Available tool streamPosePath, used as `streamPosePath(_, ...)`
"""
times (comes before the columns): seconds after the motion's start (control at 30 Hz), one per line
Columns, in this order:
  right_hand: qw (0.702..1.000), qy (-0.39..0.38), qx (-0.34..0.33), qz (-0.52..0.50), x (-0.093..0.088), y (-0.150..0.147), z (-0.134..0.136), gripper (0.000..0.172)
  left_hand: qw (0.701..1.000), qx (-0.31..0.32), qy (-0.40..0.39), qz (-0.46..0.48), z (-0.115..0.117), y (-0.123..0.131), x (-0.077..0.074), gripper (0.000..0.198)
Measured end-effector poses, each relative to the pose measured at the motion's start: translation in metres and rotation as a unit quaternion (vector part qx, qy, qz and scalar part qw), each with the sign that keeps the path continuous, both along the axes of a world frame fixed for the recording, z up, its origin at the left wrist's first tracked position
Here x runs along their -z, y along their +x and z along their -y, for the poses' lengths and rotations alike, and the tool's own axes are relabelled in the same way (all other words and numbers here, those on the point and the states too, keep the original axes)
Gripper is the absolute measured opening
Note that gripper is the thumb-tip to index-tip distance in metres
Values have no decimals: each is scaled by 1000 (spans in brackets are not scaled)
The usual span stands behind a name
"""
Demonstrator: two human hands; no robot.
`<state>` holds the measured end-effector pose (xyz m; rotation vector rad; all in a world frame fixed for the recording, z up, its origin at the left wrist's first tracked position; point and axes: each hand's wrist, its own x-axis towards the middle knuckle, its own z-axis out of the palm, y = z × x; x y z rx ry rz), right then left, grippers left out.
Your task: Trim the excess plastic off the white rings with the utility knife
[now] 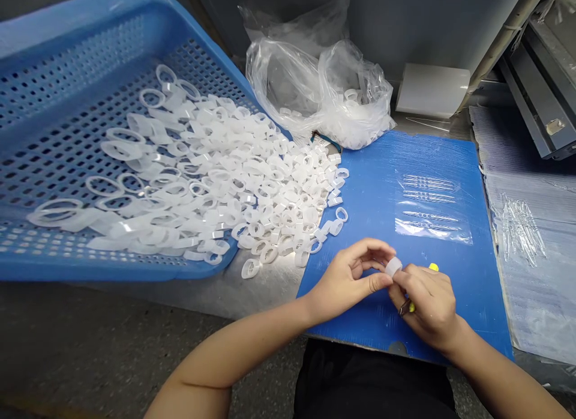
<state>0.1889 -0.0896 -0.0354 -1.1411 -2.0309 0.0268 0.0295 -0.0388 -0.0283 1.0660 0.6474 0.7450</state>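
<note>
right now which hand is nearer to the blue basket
Left. The left hand is to the right of the blue basket, apart from it; the right hand is farther right, beyond the left hand.

We hold 1 translucent white ring [393, 266], a short, wide band, tilted and pinched at the fingertips of our left hand [353, 276], right beside our right hand [427, 302]. In the latter we grip 1 yellow-handled tool [412, 307], mostly hidden by fingers, a dark metallic part showing.
</note>
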Motion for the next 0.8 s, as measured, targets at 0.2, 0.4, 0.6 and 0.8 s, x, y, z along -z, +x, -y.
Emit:
streamPosePath(0.2, 994, -76, -3, -83, -9, -1, 0, 1, 996, -14, 83, 9, -3, -2, -2, 23)
streamPosePath(0.4, 964, -216, -19, -151, -16, 2, 1, 15, 984, -99, 148, 16, -4, -4, -1, 18)
streamPosePath(0.6, 955, -256, -17, -149, -15, 2, 1, 14, 964, -126, 236, -13, 0, -5, 3, 27)
streamPosePath(0.8, 952, -261, 0, -162, -16, 2, 0, 15, 953, -129, 273, -34, 0, -7, 4, 28)
